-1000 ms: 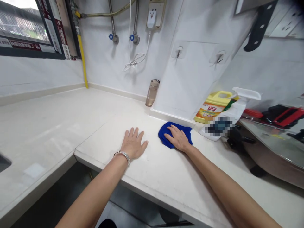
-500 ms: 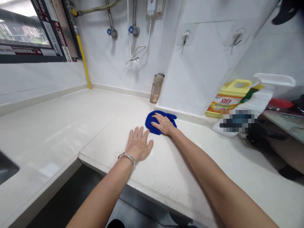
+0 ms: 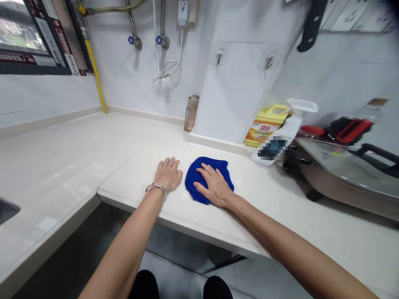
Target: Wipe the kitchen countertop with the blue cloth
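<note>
Below the front edge of the bench [image 3: 280, 199], two dark rounded shapes [image 3: 217, 287] show against the floor tiles. Just above that edge, the left hand [image 3: 169, 174] rests palm down on the pale surface, holding nothing, its fingers extended and only slightly apart; a silver bracelet [image 3: 162, 187] circles its wrist. Beside it, the right hand [image 3: 214, 185] lies flat over a blue cloth [image 3: 190, 176], fingers stretched out and spread, pressing from above with no grip closed around it. The cloth is spread on the bench, between the left hand and the right forearm. To the right sits a wide pan [image 3: 339, 182] with a glass lid. Farther back, a white spray bottle [image 3: 292, 129] leans in front of a yellow jug [image 3: 264, 124]. A tan bottle [image 3: 190, 114] stands near the wall, where two blue-handled valves [image 3: 135, 41] and a white charger [image 3: 183, 12] are fixed.
</note>
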Demonstrator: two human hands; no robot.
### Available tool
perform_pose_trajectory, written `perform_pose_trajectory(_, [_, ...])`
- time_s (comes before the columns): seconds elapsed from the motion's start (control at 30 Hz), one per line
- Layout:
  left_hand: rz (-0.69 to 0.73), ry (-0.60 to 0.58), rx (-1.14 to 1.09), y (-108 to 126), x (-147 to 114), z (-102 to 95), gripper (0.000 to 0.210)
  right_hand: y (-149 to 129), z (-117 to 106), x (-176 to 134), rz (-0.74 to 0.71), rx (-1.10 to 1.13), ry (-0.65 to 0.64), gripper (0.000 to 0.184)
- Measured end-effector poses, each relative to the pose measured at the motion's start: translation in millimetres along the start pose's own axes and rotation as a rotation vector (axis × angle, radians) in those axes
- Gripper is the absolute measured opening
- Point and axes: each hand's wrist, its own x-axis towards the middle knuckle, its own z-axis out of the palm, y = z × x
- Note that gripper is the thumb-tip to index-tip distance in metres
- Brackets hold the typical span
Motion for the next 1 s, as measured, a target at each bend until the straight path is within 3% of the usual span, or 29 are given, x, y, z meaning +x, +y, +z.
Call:
perform_pose_trajectory(0.13, [0.013, 0.007, 0.000, -2.3, 1.3, -1.0, 0.058, -10.2, -5.8, -49.4, -0.010, -0.009, 0.023, 0.065])
perform_pose_trajectory(0.27, [0.021, 0.009, 0.001, -4.6, 2.4, -0.7, 0.058, -1.6, -7.7, -96.1, -0.067, -0.017, 0.085, 0.058])
perform_pose_trajectory(0.53, [0.021, -0.002, 0.008, -4.5, -0.6, -1.3, 0.060, 70.0, -43.6, -176.5, -0.119, 0.009, 0.068, 0.048])
perform_pose_trajectory(0.63, [0.016, -0.007, -0.001, -4.0, 1.3, -0.2, 0.060, 85.1, -54.6, -204.0, -0.107, -0.011, 0.077, 0.050])
perform_pose_trajectory(0.77, [0.004, -0.007, -0.019, -2.3, 4.5, 2.6, 0.061, 73.8, -51.1, -217.8, -0.065, -0.072, 0.160, 0.054])
perform_pose_trajectory(0.9, [0.000, -0.008, -0.030, -0.4, 4.3, 3.3, 0.061, 40.6, -33.8, -210.3, -0.058, -0.115, 0.289, 0.061])
perform_pose_trajectory(1.0, [0.000, -0.009, -0.029, 0.2, 3.4, 2.9, 0.061, 12.6, -14.9, -200.4, -0.134, -0.151, 0.347, 0.074])
